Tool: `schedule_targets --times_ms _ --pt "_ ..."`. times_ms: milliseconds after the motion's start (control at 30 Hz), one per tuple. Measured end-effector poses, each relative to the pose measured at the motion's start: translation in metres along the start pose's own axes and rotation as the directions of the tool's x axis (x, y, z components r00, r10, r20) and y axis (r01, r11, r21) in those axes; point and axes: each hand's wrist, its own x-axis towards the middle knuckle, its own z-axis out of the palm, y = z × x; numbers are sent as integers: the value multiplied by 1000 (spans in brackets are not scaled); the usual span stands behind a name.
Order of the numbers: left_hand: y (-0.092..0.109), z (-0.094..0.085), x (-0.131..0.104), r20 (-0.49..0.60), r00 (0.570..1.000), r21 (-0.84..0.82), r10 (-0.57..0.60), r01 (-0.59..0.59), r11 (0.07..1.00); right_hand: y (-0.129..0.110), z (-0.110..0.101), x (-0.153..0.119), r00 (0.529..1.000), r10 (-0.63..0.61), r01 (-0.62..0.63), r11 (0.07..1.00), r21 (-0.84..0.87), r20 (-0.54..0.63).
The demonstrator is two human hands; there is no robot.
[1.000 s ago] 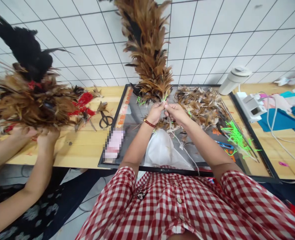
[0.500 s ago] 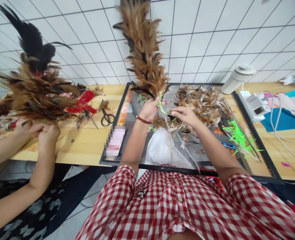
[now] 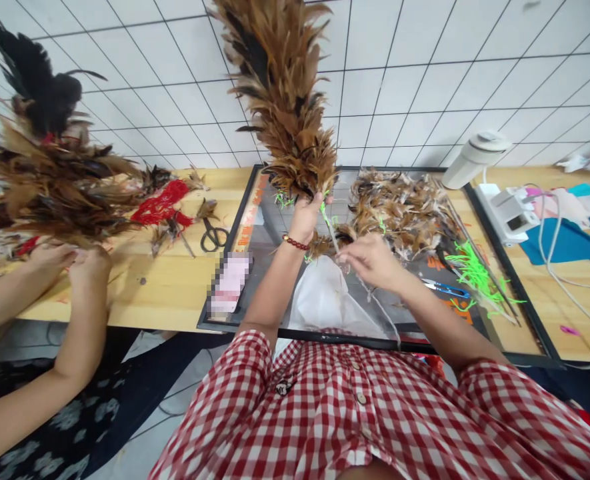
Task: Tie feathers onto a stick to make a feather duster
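Note:
A tall feather duster point(image 3: 289, 100), thick with brown and black feathers, leans up to the left over the framed board. My left hand point(image 3: 307, 217), a red bead bracelet at its wrist, is closed around its base. Bright green strands show beside the thumb. Below that hand a pale thin stick point(image 3: 331, 230) slants downward. At its lower end the fingers of my right hand point(image 3: 369, 260) are pinched together. Under the right hand a white cord point(image 3: 385, 310) trails to the board's near edge. A pile of loose feathers point(image 3: 399, 213) lies right behind that hand.
On the board are blue thread snips point(image 3: 447, 288), green strands point(image 3: 475, 273) and a phone point(image 3: 232, 283). A white bottle point(image 3: 477, 160) and power strip point(image 3: 505, 213) stand right. Left are black scissors point(image 3: 215, 237), red strands point(image 3: 162, 203) and a co-worker's hands point(image 3: 87, 263) under another feather bundle.
My right hand has moved down to the stick's lower end. The duster has tipped slightly and come nearer the camera. On the left, the co-worker's hands and bundle have shifted left.

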Motion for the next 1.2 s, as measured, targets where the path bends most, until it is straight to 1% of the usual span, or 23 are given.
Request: schedule_targets --times_ms 100,200,300,367,433,500,567,600,633,667,700,733,767,800,867,933,967,1000,1033,1067,1133,1167,1200 --pt "3 3 -4 45 999 -27 -31 32 999 -7 27 -9 975 138 -151 987 61 171" --pt "7 4 -8 53 996 -40 -78 81 996 1 32 -12 963 212 -239 958 159 169" --pt "12 2 -9 43 995 -45 -92 94 995 18 15 -15 968 252 -244 931 271 4" --pt "12 2 -10 44 994 -53 -103 106 993 28 5 -18 907 386 -356 916 184 -167" --pt "10 4 -10 54 993 -78 -109 113 990 28 4 -21 848 487 -500 866 -12 -210" --pt "7 6 -10 54 992 -104 -115 120 987 17 11 -26 879 476 -475 868 -141 -33" --pt "5 8 -10 30 991 -108 -132 134 985 2 18 -32 927 311 -319 948 5 207" --pt "4 8 -9 15 989 -102 -145 146 984 -3 20 -35 949 215 -253 956 148 232" --pt "5 7 -9 4 987 -95 -159 158 983 -6 18 -37 971 165 -207 941 269 171" --pt "7 7 -10 -3 985 -89 -170 169 982 -5 15 -38 982 185 -191 924 330 50" --pt "10 7 -10 -4 984 -88 -177 176 980 -2 11 -39 960 262 -221 922 317 -94" --pt "12 7 -11 4 983 -91 -182 182 979 2 8 -38 911 353 -301 923 241 -214" --pt "15 7 -12 16 983 -99 -183 184 978 6 5 -37 863 424 -405 906 127 -273" --pt "16 8 -13 29 983 -111 -184 186 976 7 5 -36 842 474 -490 872 1 -259" --pt "18 9 -14 43 982 -132 -185 190 973 0 10 -36 870 489 -491 854 -172 -54" --pt "15 10 -14 21 982 -136 -188 189 972 -17 18 -40 931 326 -317 945 -82 164" --pt "14 10 -13 1 982 -130 -189 187 974 -24 19 -42 961 223 -232 972 37 166" --pt "13 9 -11 -13 982 -121 -189 186 975 -29 17 -45 983 161 -172 973 152 82" --pt "12 7 -10 -21 982 -113 -188 184 976 -28 12 -48 985 161 -142 962 234 -64" --pt "12 5 -9 -19 982 -108 -188 185 977 -22 5 -50 951 214 -151 952 266 -225" --pt "14 3 -8 9 980 -114 -197 197 974 1 -12 -52 808 369 -311 929 198 -459" --pt "16 3 -9 28 978 -124 -205 207 970 14 -18 -52 758 428 -433 894 112 -492" --pt "18 3 -10 45 976 -139 -214 219 966 24 -20 -51 745 476 -538 843 0 -467"
